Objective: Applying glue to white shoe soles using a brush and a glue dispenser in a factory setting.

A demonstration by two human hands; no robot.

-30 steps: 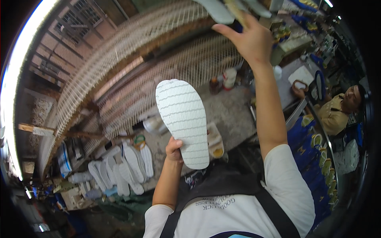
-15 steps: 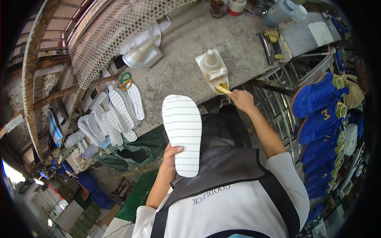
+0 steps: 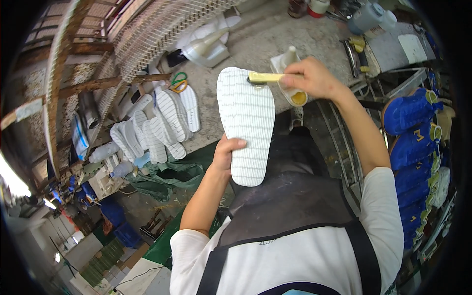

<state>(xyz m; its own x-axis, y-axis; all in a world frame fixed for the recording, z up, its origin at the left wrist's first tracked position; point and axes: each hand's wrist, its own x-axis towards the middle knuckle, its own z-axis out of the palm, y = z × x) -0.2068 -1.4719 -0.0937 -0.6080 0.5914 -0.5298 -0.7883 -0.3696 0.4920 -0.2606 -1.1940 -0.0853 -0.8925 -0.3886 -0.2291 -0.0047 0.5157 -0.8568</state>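
Observation:
A white insole with thin wavy grey lines stands tilted in front of me. My left hand grips its lower left edge, thumb lying on the lined face. Pinched in my right hand is a yellow-handled brush; its dark bristles touch the insole near the top right, beside a small wet-looking patch. Behind the right hand, partly hidden, is a whitish glue container with a cone-shaped top and a small well of yellowish glue at its near end.
Several lined insoles are piled at the bench's left, with green-and-orange-handled scissors beside them. A whitish cone-topped container stands behind. Blue shoes hang on a rack at right; bottles and a hammer occupy the far right bench.
The brush has left the glue well and moved left onto the insole's upper part. My left hand and the insole are higher and slightly farther right in view; the whole view has shifted too.

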